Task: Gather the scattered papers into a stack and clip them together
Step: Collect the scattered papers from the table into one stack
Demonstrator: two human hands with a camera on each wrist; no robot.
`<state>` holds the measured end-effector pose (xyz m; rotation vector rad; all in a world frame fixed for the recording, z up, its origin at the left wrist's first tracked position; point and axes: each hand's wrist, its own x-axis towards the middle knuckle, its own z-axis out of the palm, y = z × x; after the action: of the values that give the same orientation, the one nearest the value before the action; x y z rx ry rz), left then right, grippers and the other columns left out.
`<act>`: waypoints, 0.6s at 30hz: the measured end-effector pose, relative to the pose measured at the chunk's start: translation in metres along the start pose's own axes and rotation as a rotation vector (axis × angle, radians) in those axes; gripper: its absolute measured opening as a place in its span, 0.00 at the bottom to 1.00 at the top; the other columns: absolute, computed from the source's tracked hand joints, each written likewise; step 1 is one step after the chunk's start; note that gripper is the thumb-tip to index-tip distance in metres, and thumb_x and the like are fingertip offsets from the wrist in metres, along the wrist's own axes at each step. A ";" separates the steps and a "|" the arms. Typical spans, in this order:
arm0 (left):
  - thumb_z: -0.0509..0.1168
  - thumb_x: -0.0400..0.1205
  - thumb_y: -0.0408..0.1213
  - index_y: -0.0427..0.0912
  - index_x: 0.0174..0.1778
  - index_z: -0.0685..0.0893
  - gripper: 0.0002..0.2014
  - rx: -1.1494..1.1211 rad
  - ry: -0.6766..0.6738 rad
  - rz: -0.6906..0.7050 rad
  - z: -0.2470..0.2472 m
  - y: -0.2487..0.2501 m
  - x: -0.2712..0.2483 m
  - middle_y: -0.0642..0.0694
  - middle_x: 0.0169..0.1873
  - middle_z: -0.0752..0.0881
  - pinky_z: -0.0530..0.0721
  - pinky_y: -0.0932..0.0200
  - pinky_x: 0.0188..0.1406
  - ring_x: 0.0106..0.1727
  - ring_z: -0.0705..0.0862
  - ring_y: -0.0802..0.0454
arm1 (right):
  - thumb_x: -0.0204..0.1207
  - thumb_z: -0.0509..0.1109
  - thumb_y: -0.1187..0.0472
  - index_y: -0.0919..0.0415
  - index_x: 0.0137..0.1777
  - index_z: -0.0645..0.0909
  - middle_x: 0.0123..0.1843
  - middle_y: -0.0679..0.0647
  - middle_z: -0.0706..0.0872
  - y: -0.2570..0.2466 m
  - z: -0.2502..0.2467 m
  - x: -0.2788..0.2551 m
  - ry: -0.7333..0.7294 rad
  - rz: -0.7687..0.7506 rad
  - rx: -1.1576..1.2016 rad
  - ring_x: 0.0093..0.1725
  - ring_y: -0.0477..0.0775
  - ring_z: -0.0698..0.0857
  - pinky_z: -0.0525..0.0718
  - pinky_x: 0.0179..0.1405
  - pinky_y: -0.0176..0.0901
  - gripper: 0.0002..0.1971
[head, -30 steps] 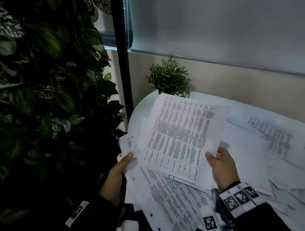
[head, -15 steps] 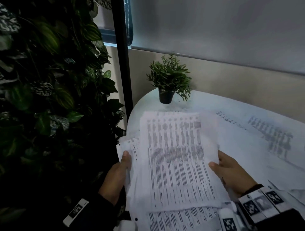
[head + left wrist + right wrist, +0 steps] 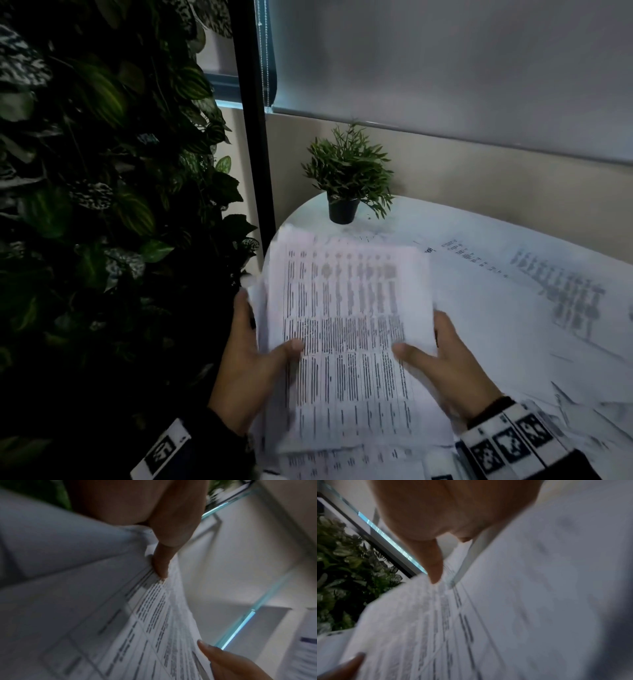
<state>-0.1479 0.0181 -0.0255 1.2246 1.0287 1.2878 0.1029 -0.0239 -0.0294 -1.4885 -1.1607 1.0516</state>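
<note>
A bundle of printed white papers (image 3: 346, 335) is held up over the near left part of the round table, its sheets roughly squared. My left hand (image 3: 253, 359) grips its left edge, thumb lying on the top sheet. My right hand (image 3: 445, 363) grips the right edge, thumb on top as well. The left wrist view shows the left thumb (image 3: 161, 566) pinching the papers (image 3: 145, 628); the right wrist view shows the right thumb (image 3: 433, 566) on the papers (image 3: 488, 615). No clip is visible.
More printed sheets (image 3: 531, 308) lie spread over the white table (image 3: 308, 212) to the right. A small potted plant (image 3: 346, 185) stands at the table's far left. A wall of dark foliage (image 3: 85, 205) and a black post (image 3: 253, 120) border the left.
The tilted top sheet has been swung square onto the sheets in my left hand. Both hands have closed in on the bundle's side edges, thumbs now on top.
</note>
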 end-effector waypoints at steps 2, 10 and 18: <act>0.74 0.69 0.21 0.57 0.74 0.63 0.44 -0.021 -0.032 0.110 0.000 0.022 0.006 0.74 0.62 0.80 0.82 0.72 0.55 0.62 0.80 0.72 | 0.52 0.86 0.46 0.43 0.65 0.68 0.58 0.44 0.87 -0.017 -0.003 0.005 -0.052 -0.057 0.186 0.59 0.49 0.87 0.86 0.57 0.50 0.42; 0.67 0.72 0.27 0.42 0.62 0.81 0.21 -0.126 -0.140 0.277 0.020 0.075 0.019 0.54 0.53 0.90 0.85 0.67 0.50 0.57 0.87 0.57 | 0.63 0.75 0.65 0.57 0.58 0.81 0.52 0.45 0.91 -0.086 -0.017 0.005 0.132 -0.461 0.199 0.54 0.43 0.88 0.84 0.49 0.28 0.21; 0.77 0.71 0.37 0.40 0.66 0.78 0.27 -0.068 -0.057 0.174 0.017 0.033 0.012 0.47 0.57 0.89 0.87 0.63 0.45 0.57 0.88 0.49 | 0.69 0.70 0.74 0.53 0.60 0.71 0.50 0.40 0.90 -0.056 -0.010 -0.002 0.134 -0.337 0.274 0.50 0.41 0.88 0.85 0.43 0.31 0.23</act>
<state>-0.1338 0.0256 0.0101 1.3139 0.8461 1.4010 0.1029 -0.0211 0.0270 -1.0873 -1.0783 0.8274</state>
